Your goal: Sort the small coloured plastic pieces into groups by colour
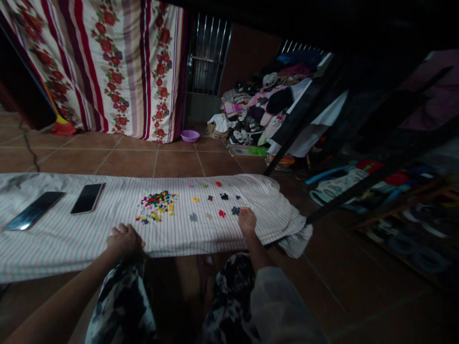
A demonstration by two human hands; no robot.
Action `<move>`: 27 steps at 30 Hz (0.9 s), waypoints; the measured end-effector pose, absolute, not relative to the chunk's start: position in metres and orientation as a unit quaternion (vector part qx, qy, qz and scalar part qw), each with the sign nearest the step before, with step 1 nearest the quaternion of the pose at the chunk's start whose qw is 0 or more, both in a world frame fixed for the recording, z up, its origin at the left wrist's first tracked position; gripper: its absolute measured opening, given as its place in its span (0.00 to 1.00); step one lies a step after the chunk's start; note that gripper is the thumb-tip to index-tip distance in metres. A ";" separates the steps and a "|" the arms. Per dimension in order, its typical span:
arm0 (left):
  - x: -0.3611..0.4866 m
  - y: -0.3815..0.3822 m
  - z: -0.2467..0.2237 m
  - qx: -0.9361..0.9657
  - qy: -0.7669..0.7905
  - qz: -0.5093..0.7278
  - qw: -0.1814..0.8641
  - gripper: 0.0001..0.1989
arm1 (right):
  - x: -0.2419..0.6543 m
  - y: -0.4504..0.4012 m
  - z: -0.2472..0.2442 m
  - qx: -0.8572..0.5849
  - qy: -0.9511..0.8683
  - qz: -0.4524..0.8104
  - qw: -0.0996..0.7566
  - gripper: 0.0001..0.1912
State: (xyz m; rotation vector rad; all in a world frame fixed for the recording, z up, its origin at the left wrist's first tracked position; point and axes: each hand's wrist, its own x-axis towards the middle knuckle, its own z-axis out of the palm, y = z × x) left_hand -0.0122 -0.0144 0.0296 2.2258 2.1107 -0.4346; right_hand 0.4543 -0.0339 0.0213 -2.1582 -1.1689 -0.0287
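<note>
Dimly, the right hand (247,221) curls beside dark-grey pieces (235,210), anything in its grip hidden.

Left fingers (122,228) curl, and right fingers (244,210) bend.

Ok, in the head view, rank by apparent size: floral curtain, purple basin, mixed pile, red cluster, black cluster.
1. Floral curtain
2. Mixed pile of small pieces
3. Purple basin
4. Red cluster and black cluster: too alike to rank

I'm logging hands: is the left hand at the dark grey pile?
No: the right hand is at that pile, the left hand at the edge of the cloth.
</note>
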 end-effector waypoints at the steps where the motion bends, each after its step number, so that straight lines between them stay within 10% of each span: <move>1: -0.012 -0.014 0.030 0.719 0.680 -0.140 0.023 0.42 | 0.456 -0.033 0.021 -0.829 -0.442 -0.004 0.342 0.16; 27: -0.005 -0.018 0.049 0.708 0.687 -0.152 0.060 0.42 | 0.452 -0.030 0.003 -0.802 -0.418 0.004 0.427 0.18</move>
